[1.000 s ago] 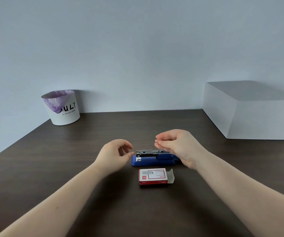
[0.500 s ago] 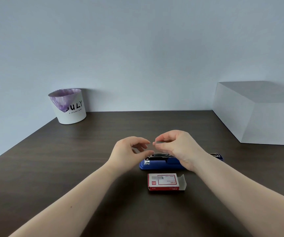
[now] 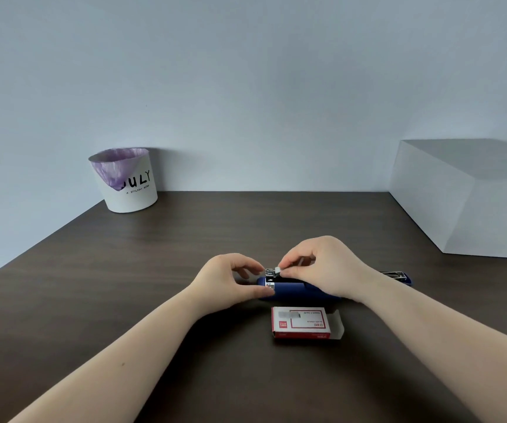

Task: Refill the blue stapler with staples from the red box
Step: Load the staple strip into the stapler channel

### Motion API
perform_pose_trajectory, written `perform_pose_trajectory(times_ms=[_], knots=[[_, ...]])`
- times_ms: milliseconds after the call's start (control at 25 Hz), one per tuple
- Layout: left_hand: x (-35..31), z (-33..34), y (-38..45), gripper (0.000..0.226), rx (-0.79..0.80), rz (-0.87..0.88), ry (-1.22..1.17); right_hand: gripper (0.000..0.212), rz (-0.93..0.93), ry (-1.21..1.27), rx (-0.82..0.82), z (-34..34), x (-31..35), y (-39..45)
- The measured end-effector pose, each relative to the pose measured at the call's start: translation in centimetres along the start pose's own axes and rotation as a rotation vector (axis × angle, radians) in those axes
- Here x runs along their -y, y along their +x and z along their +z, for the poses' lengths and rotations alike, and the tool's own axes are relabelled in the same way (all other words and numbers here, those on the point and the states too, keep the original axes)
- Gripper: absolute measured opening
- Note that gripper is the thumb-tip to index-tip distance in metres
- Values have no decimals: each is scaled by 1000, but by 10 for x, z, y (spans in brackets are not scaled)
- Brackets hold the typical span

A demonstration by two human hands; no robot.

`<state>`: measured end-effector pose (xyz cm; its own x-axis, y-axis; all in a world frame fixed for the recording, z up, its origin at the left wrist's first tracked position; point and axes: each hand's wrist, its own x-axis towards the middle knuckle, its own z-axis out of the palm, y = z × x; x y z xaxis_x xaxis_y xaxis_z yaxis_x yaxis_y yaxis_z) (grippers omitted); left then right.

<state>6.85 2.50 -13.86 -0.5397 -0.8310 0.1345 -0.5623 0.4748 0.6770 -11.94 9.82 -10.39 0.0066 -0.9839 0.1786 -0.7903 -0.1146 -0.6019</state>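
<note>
The blue stapler [image 3: 295,291] lies open on the dark table [image 3: 170,245], its lid [image 3: 398,276] folded flat out to the right. My left hand [image 3: 224,282] grips the stapler's front end, thumb on the near side. My right hand [image 3: 325,264] pinches a small strip of staples [image 3: 277,270] just above the metal magazine at that front end. The red box [image 3: 301,323] lies in front of the stapler, its right end flap open. My right hand hides the middle of the stapler.
A white bin [image 3: 127,181] with a purple liner stands at the table's back left by the wall. A large white box [image 3: 466,203] sits at the back right. The table's left edge runs diagonally at the left.
My hands have come together and lowered onto the stapler's front end. The left hand has taken hold of the stapler and the right hand has brought the staples down to the magazine.
</note>
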Motion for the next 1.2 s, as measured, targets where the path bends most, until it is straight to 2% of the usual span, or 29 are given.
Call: perform_pose_trajectory(times_ms=[160,440,880,1200], knots=[[-1,3,4,44,60,32,48,10,11,16,-6,1,-3,1],[-2,3,4,36,73,72,52,8,24,65,-62,1,-6,-1],[2,4,5,37,72,72,48,12,35,233,-83,0,-19,-6],[3,5,5,37,75,73,45,15,-5,100,-1,4,-22,-1]])
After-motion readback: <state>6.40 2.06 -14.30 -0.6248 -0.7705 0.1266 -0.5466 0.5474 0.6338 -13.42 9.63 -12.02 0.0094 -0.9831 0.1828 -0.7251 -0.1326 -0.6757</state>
